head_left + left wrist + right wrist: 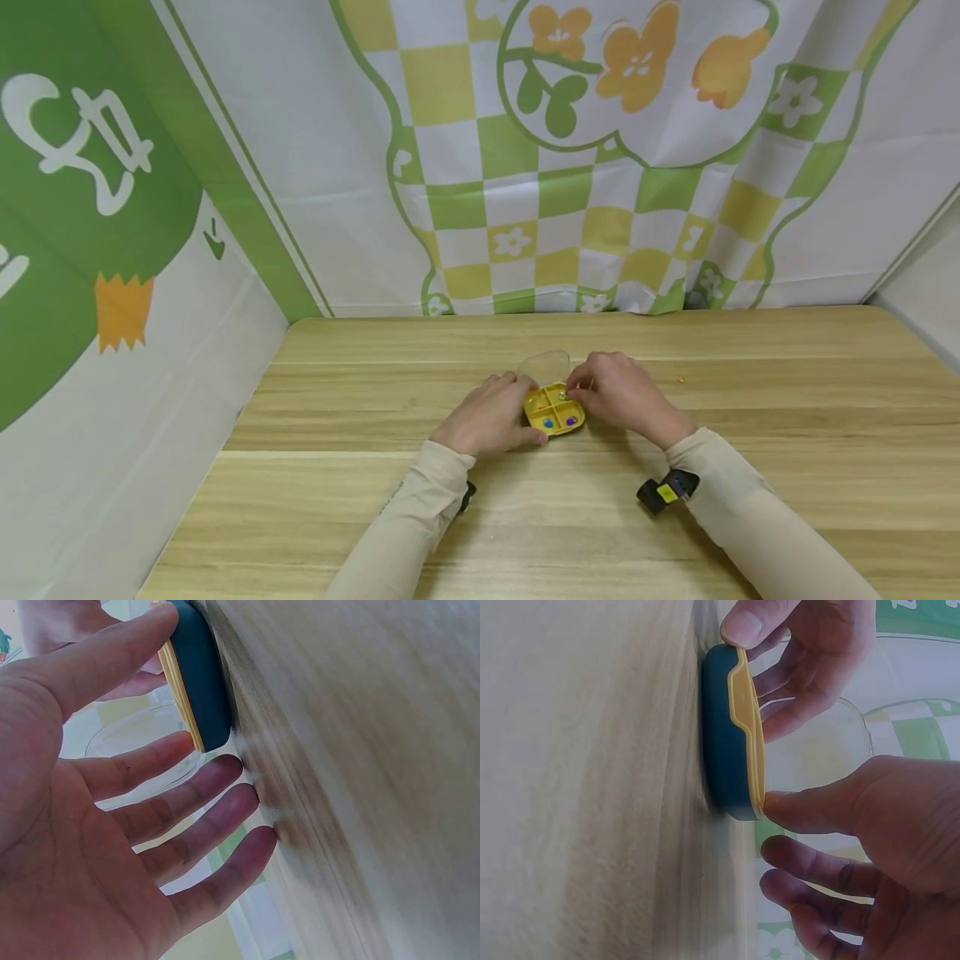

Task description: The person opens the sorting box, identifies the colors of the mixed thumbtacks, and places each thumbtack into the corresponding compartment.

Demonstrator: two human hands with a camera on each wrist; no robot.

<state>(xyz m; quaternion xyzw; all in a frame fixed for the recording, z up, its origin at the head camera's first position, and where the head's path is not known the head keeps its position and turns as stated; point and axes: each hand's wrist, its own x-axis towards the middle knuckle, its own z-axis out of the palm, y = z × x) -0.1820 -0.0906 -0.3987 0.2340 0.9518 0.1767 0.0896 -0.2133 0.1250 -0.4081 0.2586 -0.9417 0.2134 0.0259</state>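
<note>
A small box (553,408) with a yellow divided tray, dark teal underside and raised clear lid (551,362) lies on the table. A blue piece (548,423) sits in its near left compartment, a purple piece (572,421) in the near right, and a small greenish piece (564,395) in the far right. My left hand (491,415) holds the box between thumb and index finger, other fingers spread beside it. At the right rim is my right hand (618,392), its thumb (810,812) at the tray's edge. Whether it pinches anything is hidden.
A tiny orange piece (681,380) lies on the wooden table (337,467) to the right of the right hand. Behind the table hangs a patterned cloth (510,192). A green and white panel (150,400) stands on the left.
</note>
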